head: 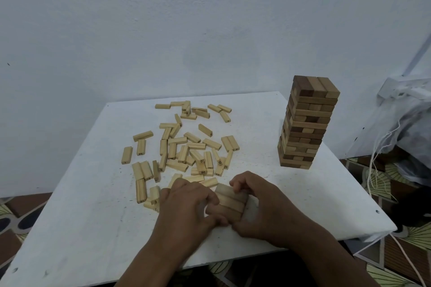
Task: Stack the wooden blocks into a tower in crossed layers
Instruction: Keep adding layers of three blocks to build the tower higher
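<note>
I see left hand [186, 202] and right hand [258, 207] each with a grip pinching the three-block layer [231, 200] from opposite sides, squaring it on the desk [93, 216]; loose blocks [184, 147] within reach, finished tower [307, 121] well apart.

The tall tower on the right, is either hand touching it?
No, both hands grip a small block stack away from the tall tower.

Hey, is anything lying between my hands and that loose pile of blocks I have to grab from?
Nothing visible does. The loose blocks lie just beyond both hands, left hand and right hand, which hold a small stack.
</note>
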A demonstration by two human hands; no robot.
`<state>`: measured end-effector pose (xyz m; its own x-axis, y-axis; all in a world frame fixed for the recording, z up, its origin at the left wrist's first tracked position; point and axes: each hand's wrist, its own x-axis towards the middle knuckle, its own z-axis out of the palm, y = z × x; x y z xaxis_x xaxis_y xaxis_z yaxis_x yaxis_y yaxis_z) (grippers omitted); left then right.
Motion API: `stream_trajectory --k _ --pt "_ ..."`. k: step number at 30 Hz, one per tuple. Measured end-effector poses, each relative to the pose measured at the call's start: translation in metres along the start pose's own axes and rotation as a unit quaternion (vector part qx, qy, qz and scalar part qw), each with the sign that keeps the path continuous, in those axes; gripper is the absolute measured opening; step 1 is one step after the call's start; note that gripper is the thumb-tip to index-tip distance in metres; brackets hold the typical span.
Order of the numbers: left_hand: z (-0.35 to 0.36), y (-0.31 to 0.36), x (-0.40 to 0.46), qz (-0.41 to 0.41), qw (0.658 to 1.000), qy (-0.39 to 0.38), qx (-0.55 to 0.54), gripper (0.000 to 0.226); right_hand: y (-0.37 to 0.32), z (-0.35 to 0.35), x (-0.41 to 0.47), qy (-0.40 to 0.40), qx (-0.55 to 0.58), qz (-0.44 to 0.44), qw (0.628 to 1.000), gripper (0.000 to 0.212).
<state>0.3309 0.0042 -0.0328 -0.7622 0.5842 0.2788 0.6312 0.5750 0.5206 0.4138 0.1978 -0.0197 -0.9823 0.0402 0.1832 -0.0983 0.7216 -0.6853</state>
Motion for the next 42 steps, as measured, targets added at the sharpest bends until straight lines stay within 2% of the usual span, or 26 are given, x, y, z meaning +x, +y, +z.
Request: stream_trajectory --k 7,13,20,22,26,31,36,42 --pt "-0.013 0.011 0.0 0.01 0.994 -0.101 0.037 0.041 0.004 0.001 -0.002 -0.024 -0.005 0.002 1.0 0.051" --pt "-0.016 0.008 0.001 0.01 0.996 -0.093 0.001 0.041 0.006 -0.011 -0.006 -0.034 -0.056 0.055 0.996 0.06" --pt "-0.015 0.006 0.008 0.021 0.996 -0.082 -0.037 0.049 0.002 -0.018 -0.008 -0.008 -0.004 0.053 0.999 0.057" --pt "-0.02 0.009 0.013 0.004 0.994 -0.075 -0.085 0.054 -0.002 -0.024 -0.007 0.01 0.029 0.046 0.998 0.057" --pt "-0.041 0.022 0.03 -0.045 0.948 -0.057 -0.309 0.062 -0.017 -0.048 -0.002 0.069 0.093 0.066 0.991 0.056" --pt "-0.064 0.048 0.059 -0.027 0.891 -0.012 -0.453 0.065 -0.038 -0.083 0.006 0.142 0.142 0.029 0.979 0.055" --pt "-0.078 0.086 0.093 0.01 0.864 0.011 -0.503 0.06 -0.057 -0.119 0.013 0.221 0.167 -0.007 0.961 0.054" --pt "-0.074 0.129 0.134 0.037 0.865 -0.007 -0.5 0.059 -0.052 -0.172 0.017 0.254 0.131 -0.015 0.958 0.053"
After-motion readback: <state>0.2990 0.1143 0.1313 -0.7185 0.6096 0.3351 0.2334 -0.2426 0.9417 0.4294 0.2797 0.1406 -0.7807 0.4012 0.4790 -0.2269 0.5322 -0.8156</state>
